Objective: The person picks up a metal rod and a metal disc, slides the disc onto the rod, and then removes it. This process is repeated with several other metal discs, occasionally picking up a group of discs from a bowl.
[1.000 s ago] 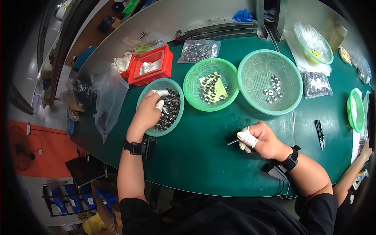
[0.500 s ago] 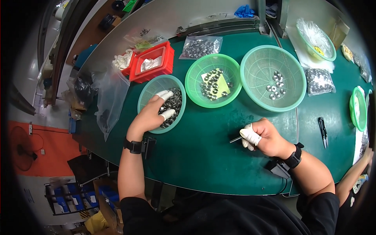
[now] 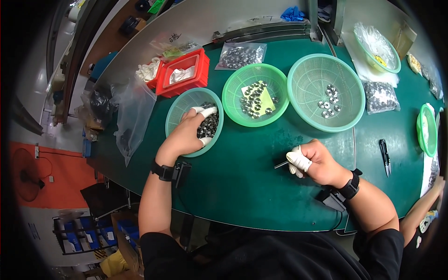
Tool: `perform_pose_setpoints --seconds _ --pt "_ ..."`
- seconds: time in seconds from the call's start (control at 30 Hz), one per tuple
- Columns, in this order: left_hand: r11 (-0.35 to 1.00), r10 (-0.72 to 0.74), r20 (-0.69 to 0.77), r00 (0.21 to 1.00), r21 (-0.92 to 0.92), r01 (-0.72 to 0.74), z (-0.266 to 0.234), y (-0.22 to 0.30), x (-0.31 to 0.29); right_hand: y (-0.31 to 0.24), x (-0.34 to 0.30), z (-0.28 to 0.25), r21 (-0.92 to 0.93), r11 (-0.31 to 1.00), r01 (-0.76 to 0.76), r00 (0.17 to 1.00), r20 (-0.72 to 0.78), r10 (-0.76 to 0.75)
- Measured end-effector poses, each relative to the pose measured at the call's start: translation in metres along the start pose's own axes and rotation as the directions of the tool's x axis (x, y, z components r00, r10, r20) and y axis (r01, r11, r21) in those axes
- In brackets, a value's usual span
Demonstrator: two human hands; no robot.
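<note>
My left hand (image 3: 183,134) reaches into the left pale green mesh basket (image 3: 174,116), white finger cots on its fingertips. Its fingers are spread over a heap of small dark and shiny metal parts (image 3: 209,126), with nothing visibly gripped. Above the front part of the table, my right hand (image 3: 318,164) is closed in a fist, with white cots on the thumb and fingers. From it a thin metal rod (image 3: 281,164) sticks out to the left; the rest of the rod is hidden in the fist. Black wrist straps with small boxes sit on both wrists.
A bright green basket (image 3: 231,112) holds round metal parts and a yellow paper; a larger pale basket (image 3: 298,109) holds several more. Behind are a red bin (image 3: 181,86) and a bag of parts (image 3: 240,56). Snips (image 3: 385,156) lie right, near another person's arm (image 3: 422,205).
My left hand has shifted slightly right and its fingers have moved over the metal parts. The left basket has moved a little. My right hand stays in place with the rod.
</note>
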State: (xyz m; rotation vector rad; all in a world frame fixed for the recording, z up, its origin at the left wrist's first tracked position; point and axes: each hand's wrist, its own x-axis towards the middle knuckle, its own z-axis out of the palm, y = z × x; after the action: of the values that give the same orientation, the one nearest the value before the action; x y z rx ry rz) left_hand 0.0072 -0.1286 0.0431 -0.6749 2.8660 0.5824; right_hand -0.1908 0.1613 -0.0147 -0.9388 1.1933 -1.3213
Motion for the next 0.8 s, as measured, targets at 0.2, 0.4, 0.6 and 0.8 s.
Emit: perform_pose_setpoints --seconds 0.2,0.4,0.6,0.8 --pt "0.995 -0.022 -0.025 0.999 0.101 0.024 0.003 -0.003 0.000 0.000 0.000 0.002 -0.020 1.000 0.019 1.000 -0.006 -0.019" --pt "0.990 -0.092 -0.038 0.995 0.099 0.095 0.001 -0.004 -0.004 0.000 0.000 0.002 -0.017 1.000 0.009 1.000 -0.001 -0.010" --pt "0.988 -0.039 -0.055 0.998 0.149 0.047 0.007 -0.015 0.003 0.000 0.000 0.002 -0.017 1.000 0.007 1.000 -0.005 -0.007" --pt "0.999 0.046 -0.093 0.995 0.033 -0.043 0.002 -0.024 0.000 -0.001 0.001 0.003 -0.019 1.000 0.005 1.000 -0.001 -0.005"
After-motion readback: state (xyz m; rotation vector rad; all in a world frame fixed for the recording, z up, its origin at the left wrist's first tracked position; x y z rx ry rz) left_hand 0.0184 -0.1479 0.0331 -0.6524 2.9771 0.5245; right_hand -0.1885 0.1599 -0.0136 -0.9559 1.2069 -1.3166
